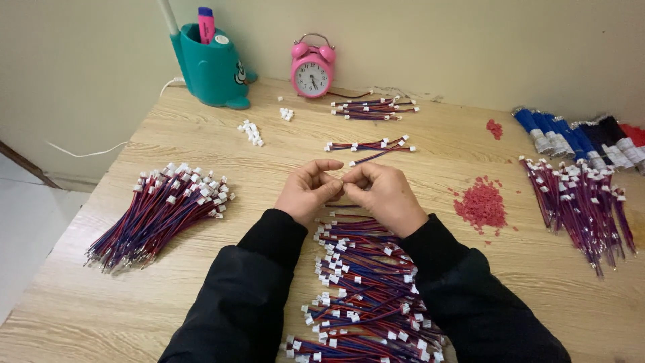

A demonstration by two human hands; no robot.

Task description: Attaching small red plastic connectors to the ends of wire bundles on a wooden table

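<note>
Between both hands' point(346, 191) fingertip grip, a small wire piece point(342, 183), barely visible.

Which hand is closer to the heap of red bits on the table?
Right. The right hand sits just beside the red heap; the left hand lies farther off, beyond the right one.

You have red-and-blue wires with white connectors point(366, 289) under your black sleeves point(269, 269), on a pale wood-grain table point(80, 296). Ahead of you stand a pink alarm clock point(312, 67) and a teal pen holder point(211, 67); the small pellets point(480, 204) are red.
</note>
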